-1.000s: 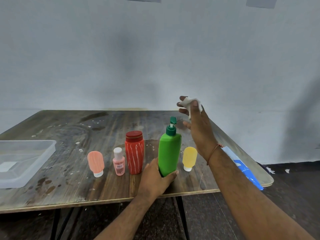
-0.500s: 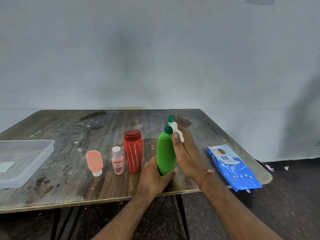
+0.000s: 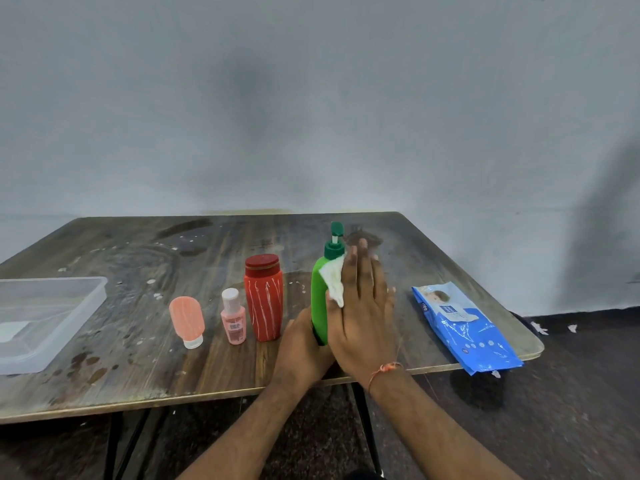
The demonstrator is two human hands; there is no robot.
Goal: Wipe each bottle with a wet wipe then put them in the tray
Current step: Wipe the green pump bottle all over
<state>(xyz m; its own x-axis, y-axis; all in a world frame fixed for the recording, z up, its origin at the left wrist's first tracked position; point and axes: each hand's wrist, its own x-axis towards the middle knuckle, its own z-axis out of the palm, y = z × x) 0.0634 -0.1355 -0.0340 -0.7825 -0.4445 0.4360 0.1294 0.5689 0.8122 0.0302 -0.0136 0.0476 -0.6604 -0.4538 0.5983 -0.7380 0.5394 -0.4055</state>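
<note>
A green pump bottle [image 3: 319,299] is standing upright near the front edge of a worn wooden table [image 3: 138,368], its dark green pump head pointing up. The left hand [image 3: 303,344] is gripping the bottle low down, fingers curled round its base. The right hand [image 3: 363,313] is lying flat against the bottle's right side, fingers straight and together, pressing a white wet wipe [image 3: 333,280] onto the upper body just below the collar; a thin orange thread is circling that wrist. To the left of the green bottle, a red bottle with white streaks [image 3: 264,299] and a dark red cap is standing just beside it, then a small pink bottle with a white cap [image 3: 233,317] bearing a label whose printing is too small to read, then a peach squeeze tube [image 3: 187,320] resting on its white cap. All three are standing apart from one another in a row. At the far left a clear plastic tray [image 3: 90,299] is sitting on the table, partly cut off by the frame edge, well apart from the bottles. To the right of the hands a blue wet-wipe pack [image 3: 474,334] is lying flat, its near end overhanging the table edge; white lettering is showing on it, but the brand cannot be made out.
</note>
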